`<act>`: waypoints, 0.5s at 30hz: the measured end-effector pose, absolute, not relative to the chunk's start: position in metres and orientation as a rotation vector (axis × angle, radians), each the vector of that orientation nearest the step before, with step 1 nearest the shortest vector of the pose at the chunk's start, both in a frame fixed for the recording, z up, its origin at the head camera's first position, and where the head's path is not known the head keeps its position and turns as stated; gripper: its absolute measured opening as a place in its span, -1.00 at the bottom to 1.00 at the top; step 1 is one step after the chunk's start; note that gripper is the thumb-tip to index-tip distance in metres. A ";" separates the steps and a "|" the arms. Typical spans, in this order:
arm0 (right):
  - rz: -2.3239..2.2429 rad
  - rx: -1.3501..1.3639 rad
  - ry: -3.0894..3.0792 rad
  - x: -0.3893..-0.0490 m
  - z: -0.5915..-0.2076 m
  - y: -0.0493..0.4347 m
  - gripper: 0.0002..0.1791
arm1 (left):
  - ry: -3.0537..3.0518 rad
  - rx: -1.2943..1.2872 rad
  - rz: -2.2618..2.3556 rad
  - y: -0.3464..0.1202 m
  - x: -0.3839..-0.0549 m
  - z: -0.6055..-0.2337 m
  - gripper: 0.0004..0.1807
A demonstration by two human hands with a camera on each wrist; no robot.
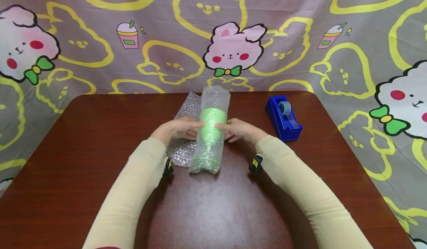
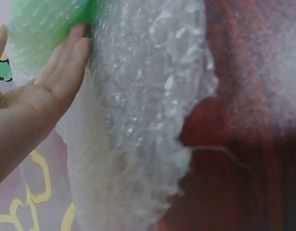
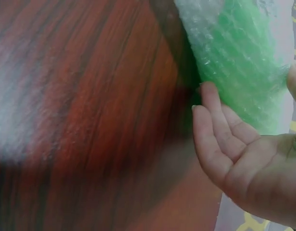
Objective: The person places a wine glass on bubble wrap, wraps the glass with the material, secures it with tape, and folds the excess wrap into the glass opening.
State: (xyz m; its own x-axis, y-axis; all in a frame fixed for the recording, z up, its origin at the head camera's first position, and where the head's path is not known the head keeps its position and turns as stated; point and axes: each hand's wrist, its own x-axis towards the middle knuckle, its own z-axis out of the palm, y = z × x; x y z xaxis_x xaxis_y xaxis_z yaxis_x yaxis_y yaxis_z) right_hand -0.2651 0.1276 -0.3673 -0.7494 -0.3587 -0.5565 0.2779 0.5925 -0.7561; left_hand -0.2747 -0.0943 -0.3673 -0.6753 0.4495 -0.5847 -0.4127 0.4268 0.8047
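A green cylinder in bubble wrap (image 1: 211, 145) is held at the middle of the table, its long side pointing away from me. Clear wrap sticks out past its far end. My left hand (image 1: 182, 127) grips it from the left, thumb on top and fingers along its side. From the right, my right hand (image 1: 241, 129) holds it the same way, thumb on top and fingertips low at its edge. Under and left of the roll lies a loose sheet of bubble wrap (image 1: 182, 153), also large in the left wrist view. What the green cylinder is cannot be told through the wrap.
A blue tape dispenser (image 1: 283, 119) with a roll of clear tape (image 1: 285, 108) stands to the right on the dark red-brown table (image 1: 83, 148). Behind the table and at both sides hangs a cartoon-printed cloth (image 1: 186, 15).
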 end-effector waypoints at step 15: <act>-1.141 -0.082 2.116 -0.267 -0.366 0.130 -0.32 | 2.188 -0.097 1.091 -0.072 -0.271 -0.351 -0.05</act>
